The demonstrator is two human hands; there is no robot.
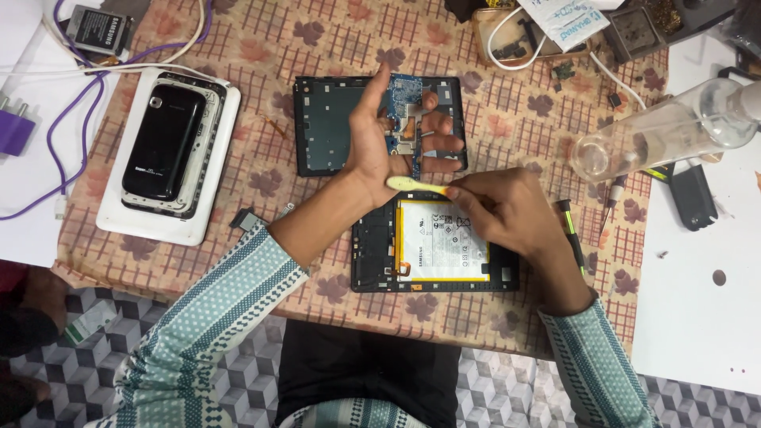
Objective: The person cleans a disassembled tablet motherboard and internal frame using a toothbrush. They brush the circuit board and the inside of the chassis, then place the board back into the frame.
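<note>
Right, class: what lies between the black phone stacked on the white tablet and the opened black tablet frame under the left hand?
In the head view, only bare patterned tablecloth separates the black phone from the opened black tablet frame; the left hand rests on that frame.

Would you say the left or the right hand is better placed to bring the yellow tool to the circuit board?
Probably the right hand: it grips the yellow tool, while the left hand rests on the circuit board.

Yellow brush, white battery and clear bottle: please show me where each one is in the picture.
yellow brush (412, 185): head view, on its pale handle between both hands.
white battery (440, 246): head view, on its white face.
clear bottle (666, 131): head view, on its transparent body.
</note>
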